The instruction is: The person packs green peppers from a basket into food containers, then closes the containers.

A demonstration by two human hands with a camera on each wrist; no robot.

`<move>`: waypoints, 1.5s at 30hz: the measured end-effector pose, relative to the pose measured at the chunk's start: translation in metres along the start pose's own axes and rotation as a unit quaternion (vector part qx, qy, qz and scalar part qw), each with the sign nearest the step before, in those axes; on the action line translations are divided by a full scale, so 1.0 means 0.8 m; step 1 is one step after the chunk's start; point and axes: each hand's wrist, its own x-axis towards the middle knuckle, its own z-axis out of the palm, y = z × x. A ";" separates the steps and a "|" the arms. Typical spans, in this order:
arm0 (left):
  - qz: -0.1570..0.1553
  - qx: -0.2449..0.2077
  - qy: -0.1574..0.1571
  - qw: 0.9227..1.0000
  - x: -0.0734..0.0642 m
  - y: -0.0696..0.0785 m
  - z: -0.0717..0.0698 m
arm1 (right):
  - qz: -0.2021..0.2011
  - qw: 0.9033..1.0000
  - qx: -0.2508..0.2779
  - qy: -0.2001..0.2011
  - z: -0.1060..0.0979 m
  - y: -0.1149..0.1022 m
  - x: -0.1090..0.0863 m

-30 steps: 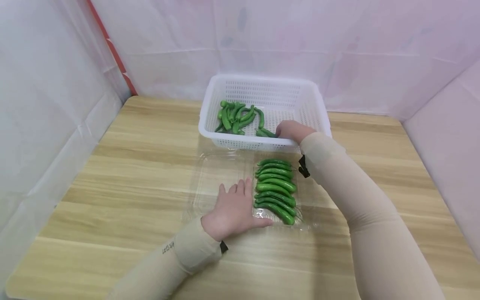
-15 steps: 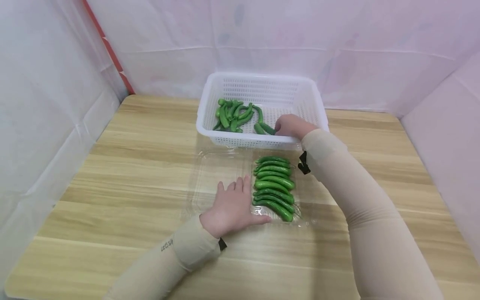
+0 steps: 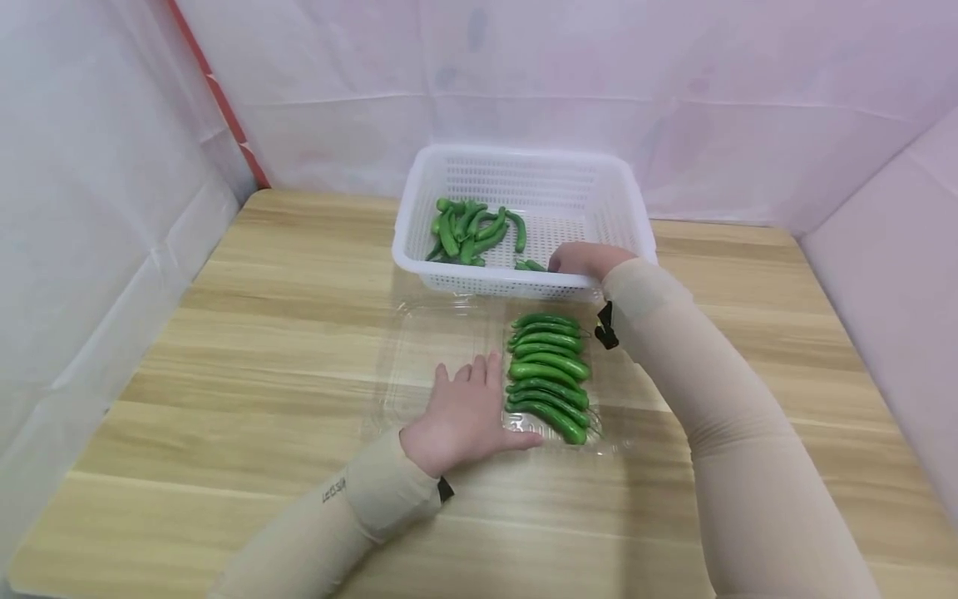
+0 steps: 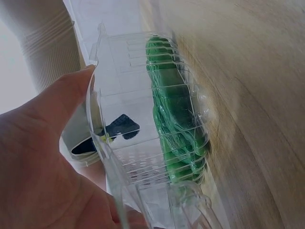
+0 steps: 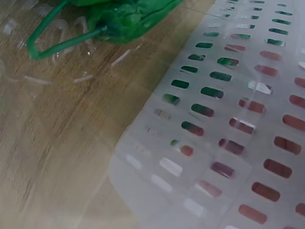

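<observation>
My left hand (image 3: 466,416) lies on a clear plastic clamshell box (image 3: 437,337) with its fingers straight and spread and its thumb along the front rim. In the left wrist view the thumb touches the box's upper edge. Several green chili peppers (image 3: 550,372) lie side by side in the box's right half. My right hand (image 3: 582,256) reaches down into a white plastic basket (image 3: 524,279), its fingers curled at the end of a green chili pepper (image 3: 535,266). The basket's front rim partly hides this pepper and the fingertips.
More green peppers (image 3: 467,229) are heaped in the left part of the basket, behind the box. Wooden tabletop (image 3: 284,333) surrounds both. Pale cloth walls (image 3: 539,75) stand at the back and sides.
My right hand rose slightly with the pepper at its fingers, then sank lower behind the basket's front rim. The left hand and the peppers in the box have stayed in place.
</observation>
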 end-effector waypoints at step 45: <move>0.001 -0.007 0.005 1.000 -0.004 0.002 -0.001 | -0.203 0.921 0.044 0.330 0.035 -0.005 -0.115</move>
